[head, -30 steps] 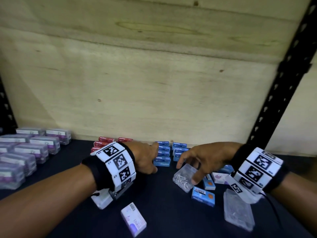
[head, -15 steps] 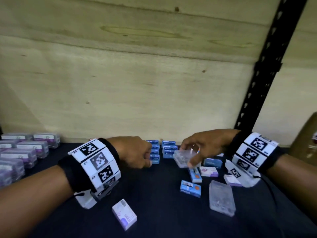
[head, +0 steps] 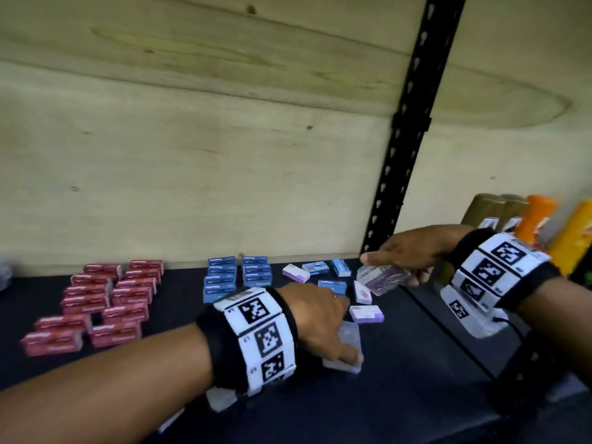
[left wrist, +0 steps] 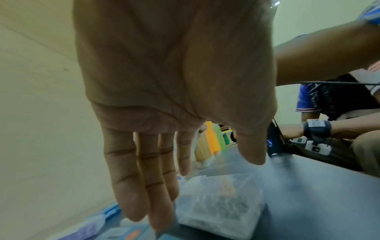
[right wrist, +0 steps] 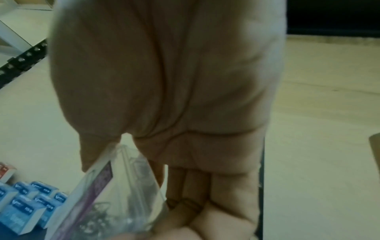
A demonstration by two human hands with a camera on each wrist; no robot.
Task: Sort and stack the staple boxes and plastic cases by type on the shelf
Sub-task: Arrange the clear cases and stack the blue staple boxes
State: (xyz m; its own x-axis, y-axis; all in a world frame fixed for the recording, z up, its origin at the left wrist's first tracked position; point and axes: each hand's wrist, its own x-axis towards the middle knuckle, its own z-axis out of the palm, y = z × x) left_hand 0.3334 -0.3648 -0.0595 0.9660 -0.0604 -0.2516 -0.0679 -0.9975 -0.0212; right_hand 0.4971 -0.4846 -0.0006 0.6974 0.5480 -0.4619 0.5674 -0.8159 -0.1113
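Note:
My left hand (head: 347, 331) hovers over a clear plastic case (head: 352, 339) lying on the dark shelf (head: 400, 395). In the left wrist view its fingers (left wrist: 141, 194) are straight, with that case (left wrist: 222, 211) just below them. My right hand (head: 390, 269) holds a second clear case with a purple label (head: 381, 280) above the shelf, pinched between thumb and fingers (right wrist: 185, 219). Red staple boxes (head: 102, 299) sit in stacks on the left and blue ones (head: 237, 274) at the back. Loose white-purple boxes (head: 366, 314) and blue boxes (head: 332, 285) lie between my hands.
A black perforated post (head: 403, 149) stands against the wooden back panel (head: 224, 155). Coloured bottles (head: 538, 222) stand at the far right. Another person's banded wrist (left wrist: 316, 129) shows past the shelf in the left wrist view.
The view has swung to the right. My right hand has lifted the clear case and carried it right. My left hand has left the blue stacks and come down over the other clear case.

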